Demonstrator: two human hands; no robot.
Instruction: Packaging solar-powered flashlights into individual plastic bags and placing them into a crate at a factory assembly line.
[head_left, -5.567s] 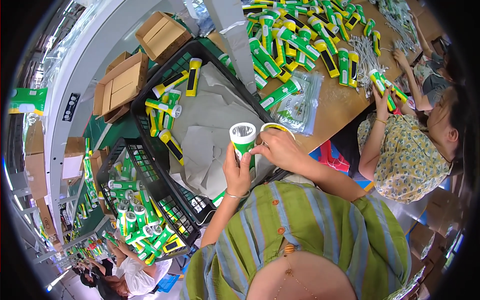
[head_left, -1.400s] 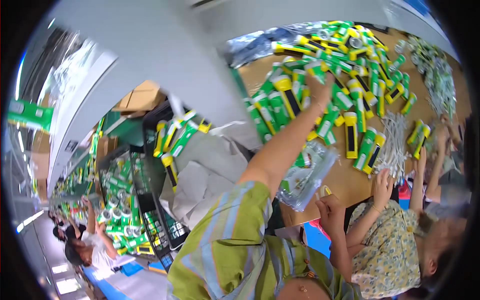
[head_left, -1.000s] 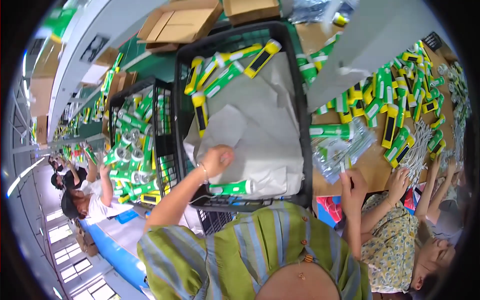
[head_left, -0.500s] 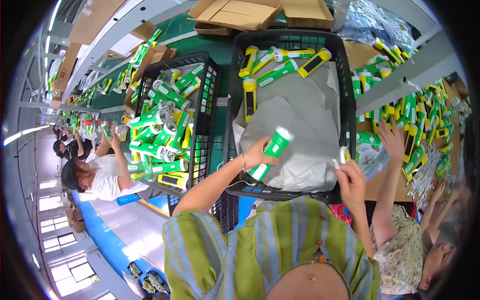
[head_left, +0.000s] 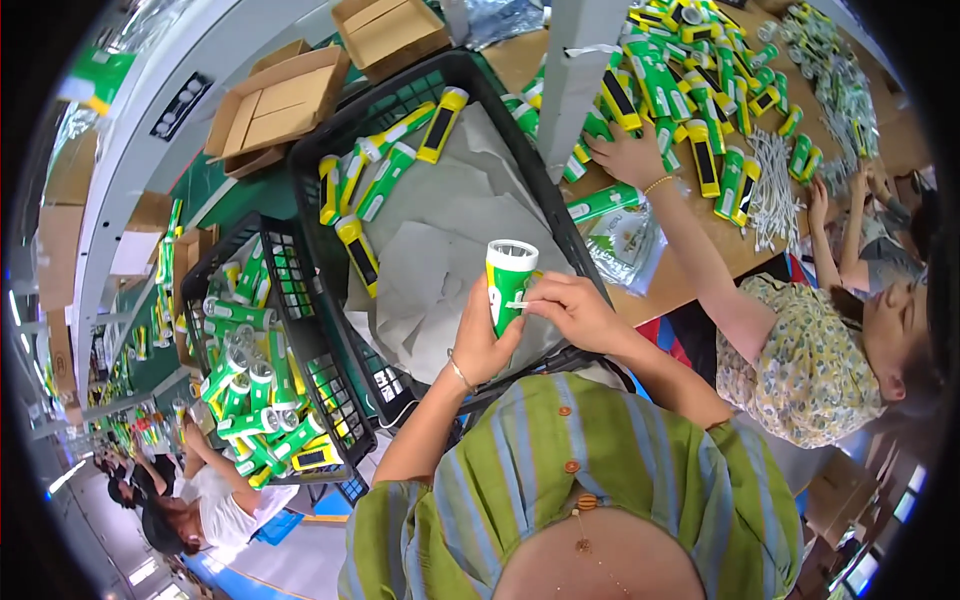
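Note:
My left hand is wrapped round a green, white and yellow flashlight, held upright with its clear lens end up. My right hand is closed in a pinch on a small white piece, whose tip meets the flashlight's side; its exact kind is too small to tell. Below both hands is a black plastic crate lined with grey paper. Several flashlights, among them a yellow one with a dark panel, lie along the crate's far and left sides.
A second black crate full of flashlights stands at the left. Flat cardboard boxes lie beyond. At the right, a co-worker's hand reaches into a flashlight pile beside white cables. A grey metal post rises behind the crate.
My view has turned to the right. The flashlight has come upright in my left hand, and my right hand has brought the white piece from the crate's right side to it.

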